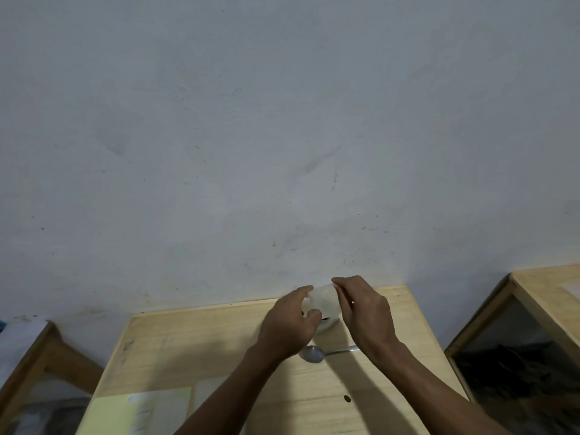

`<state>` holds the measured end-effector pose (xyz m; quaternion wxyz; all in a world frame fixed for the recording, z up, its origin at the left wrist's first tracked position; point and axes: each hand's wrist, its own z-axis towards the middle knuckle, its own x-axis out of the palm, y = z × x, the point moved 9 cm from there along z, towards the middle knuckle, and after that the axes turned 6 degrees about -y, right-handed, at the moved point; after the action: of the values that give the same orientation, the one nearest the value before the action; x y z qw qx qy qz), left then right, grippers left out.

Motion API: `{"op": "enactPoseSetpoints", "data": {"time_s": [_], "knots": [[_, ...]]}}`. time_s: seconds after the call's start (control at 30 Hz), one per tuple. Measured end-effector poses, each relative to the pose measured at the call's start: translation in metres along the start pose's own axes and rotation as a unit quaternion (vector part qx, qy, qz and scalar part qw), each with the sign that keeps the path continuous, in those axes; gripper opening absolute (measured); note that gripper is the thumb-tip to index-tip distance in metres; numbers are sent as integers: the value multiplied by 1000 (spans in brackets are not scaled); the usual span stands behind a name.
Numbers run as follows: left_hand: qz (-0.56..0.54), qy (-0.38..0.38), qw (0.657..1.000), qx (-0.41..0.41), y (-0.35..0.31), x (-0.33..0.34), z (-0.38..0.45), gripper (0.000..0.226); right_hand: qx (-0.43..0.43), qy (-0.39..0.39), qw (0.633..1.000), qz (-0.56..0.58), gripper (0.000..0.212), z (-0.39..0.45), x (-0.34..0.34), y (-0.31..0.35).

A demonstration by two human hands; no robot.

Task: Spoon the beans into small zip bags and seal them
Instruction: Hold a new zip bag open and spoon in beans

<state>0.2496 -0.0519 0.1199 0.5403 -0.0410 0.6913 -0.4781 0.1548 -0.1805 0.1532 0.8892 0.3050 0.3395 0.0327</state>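
Note:
A small clear zip bag (323, 298) is held up above the far part of the wooden table (194, 340). My left hand (290, 324) pinches its left side and my right hand (364, 312) pinches its top right edge. Below the bag stands a white bowl (329, 323), mostly hidden by the hands, with something dark just visible at its rim. A metal spoon (314, 353) lies on the table nearer to me, bowl end to the left, handle running under my right wrist.
The table stands against a pale grey wall (282, 152). A yellow sheet (106, 416) and a clear sheet (160, 409) lie at the near left. Wooden furniture stands at the left (34, 365) and at the right (533, 309). A small dark spot (346, 398) marks the tabletop.

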Motion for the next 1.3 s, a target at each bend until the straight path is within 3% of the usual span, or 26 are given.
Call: {"op": "enactPoseSetpoints", "data": {"time_s": [0.17,0.3,0.4,0.47,0.57,0.93,1.3], "knots": [[7,-29,999,15,-11,-1,-6,65,1,-45,999,-2,18,5,-7,0],[-11,-16,999,43,-18,2,-4,56,120,-25,990,75,15,7,-3,-17],[4,-61,990,131,-31,-1,-13,56,200,-12,969,146,12,6,-2,-24],[17,-94,978,188,-33,-1,-19,63,235,-11,953,191,11,6,-3,-23],[72,-131,966,209,-24,2,-20,75,267,-3,938,222,12,4,-1,-22],[96,-180,964,170,-5,8,-19,66,299,39,932,199,15,-2,17,-29],[118,-173,965,155,8,12,-15,61,312,62,923,218,11,-5,17,-33]]}}
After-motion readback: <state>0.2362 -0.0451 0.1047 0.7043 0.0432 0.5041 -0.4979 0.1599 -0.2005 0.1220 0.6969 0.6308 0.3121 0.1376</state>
